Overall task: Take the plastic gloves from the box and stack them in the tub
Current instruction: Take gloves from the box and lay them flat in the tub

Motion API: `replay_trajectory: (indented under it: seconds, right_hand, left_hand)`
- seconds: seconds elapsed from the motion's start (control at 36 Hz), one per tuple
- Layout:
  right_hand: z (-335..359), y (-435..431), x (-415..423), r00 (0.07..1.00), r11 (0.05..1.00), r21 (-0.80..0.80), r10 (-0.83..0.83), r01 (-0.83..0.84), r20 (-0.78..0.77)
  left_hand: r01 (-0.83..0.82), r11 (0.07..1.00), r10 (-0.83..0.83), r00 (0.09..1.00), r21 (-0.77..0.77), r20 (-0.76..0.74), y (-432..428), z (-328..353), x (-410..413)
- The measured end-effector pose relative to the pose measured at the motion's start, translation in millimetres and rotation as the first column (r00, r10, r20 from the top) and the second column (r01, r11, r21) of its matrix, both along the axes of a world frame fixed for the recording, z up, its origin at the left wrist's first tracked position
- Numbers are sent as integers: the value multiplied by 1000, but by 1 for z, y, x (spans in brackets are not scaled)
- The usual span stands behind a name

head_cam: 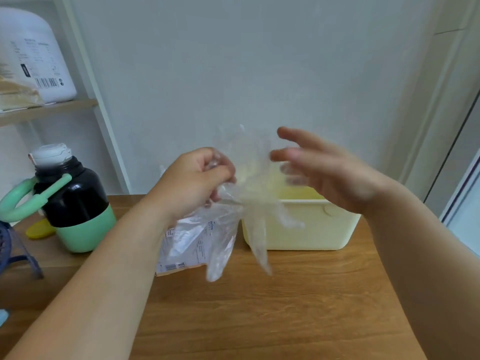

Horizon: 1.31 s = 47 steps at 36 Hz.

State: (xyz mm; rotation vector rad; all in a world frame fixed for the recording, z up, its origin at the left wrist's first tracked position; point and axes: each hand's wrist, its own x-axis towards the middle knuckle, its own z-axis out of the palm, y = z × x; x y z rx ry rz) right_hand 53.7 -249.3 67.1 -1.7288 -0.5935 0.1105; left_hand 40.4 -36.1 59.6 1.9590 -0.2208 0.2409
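Note:
My left hand (197, 180) grips a bunch of clear plastic gloves (249, 203) in the air above the table; their fingers hang down and some stick up, blurred. Just to the right of the bunch my right hand (324, 172) is held with fingers spread and straight, close to the gloves, and contact is unclear. A pale yellow tub (311, 229) stands on the table behind and below the gloves. The glove box (179, 245), white with print and a barcode, lies on the table under my left wrist, partly hidden.
A black and green flask (75, 203) with a mint handle stands at the left, with a yellow lid (39, 229) beside it. A dark blue object (15, 253) sits at the far left edge. A shelf with a white jug (33, 55) is at the upper left. Wooden table (285, 307).

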Motion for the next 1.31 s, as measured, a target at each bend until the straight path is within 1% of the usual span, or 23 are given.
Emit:
replay_trajectory:
  seconds: [0.06,0.11,0.19,0.28,0.36,0.5,0.58,0.64,0.67,0.69,0.72,0.75,0.78,0.81,0.83,0.86,0.92,0.94,1.03,1.08,1.17,1.25,1.31]
  right_hand:
    - [4,9,-2,996,969,-239,-44,62,80]
    - [6,17,-4,987,936,-333,-68,114,147]
    - [7,15,1,971,965,-191,-144,181,191]
    - [8,7,6,990,991,-8,-133,133,-40]
    - [6,-5,13,978,994,48,-83,94,-190]
    - [7,-17,19,976,999,30,-26,33,-215]
    - [10,-20,22,982,995,-102,-28,9,-187]
    - [13,-19,24,987,979,-198,-66,37,-143]
    - [14,-19,25,985,977,-201,-105,76,-136]
    - [14,-20,30,976,976,-168,-163,139,-142]
    - [14,-20,34,957,970,-107,-235,219,-170]
    - [12,-20,39,929,950,-38,-310,309,-201]
    - [10,-21,43,891,916,16,-386,401,-238]
    - [6,-22,48,850,877,45,-449,478,-275]
    - [1,-22,52,806,839,53,-501,542,-314]
    - [-5,-24,56,770,809,49,-536,585,-345]
    - [-18,-27,63,724,781,-1,-580,625,-374]
    - [-23,-29,65,712,775,-49,-601,630,-363]
    - [-33,-36,73,688,733,-258,-680,629,-253]
    - [-34,-37,76,690,689,-378,-706,618,-159]
    - [-34,-41,77,698,639,-495,-710,589,-86]
    - [-34,-43,71,722,563,-636,-691,528,-12]
    - [-34,-41,62,761,569,-684,-648,456,-32]
  left_hand:
    - [69,994,-70,998,86,-1,-3,7,-1]
    - [133,984,-132,991,119,-14,-5,11,-1]
    - [192,966,-185,981,172,-58,-4,16,0]
    - [145,977,-137,989,158,-60,4,17,7]
    - [108,987,-105,994,115,-34,11,17,16]
    - [116,984,-110,992,138,-55,11,17,29]
    - [206,959,-183,974,196,-130,5,18,32]
    - [253,933,-214,962,257,-169,1,20,36]
    - [237,929,-196,967,284,-166,-1,21,37]
    - [169,934,-136,983,315,-124,-3,21,42]
    - [32,932,-29,999,362,-14,-4,20,46]
    - [-153,905,100,983,398,151,-4,17,51]
    - [-327,864,201,921,383,332,-7,13,55]
    - [-427,838,240,847,339,474,-10,9,57]
    - [-447,837,225,806,315,547,-14,4,57]
    - [-414,850,175,805,325,566,-20,-3,57]
    - [-280,860,35,866,426,499,-31,-19,60]
    - [-219,837,-24,901,501,434,-36,-27,59]
    - [-96,711,-120,960,697,254,-45,-45,61]
    - [-17,682,-181,965,731,190,-48,-48,58]
    - [87,641,-244,965,763,95,-52,-48,51]
    - [129,601,-225,974,788,12,-53,-48,46]
    - [152,562,-200,979,813,-45,-50,-47,43]
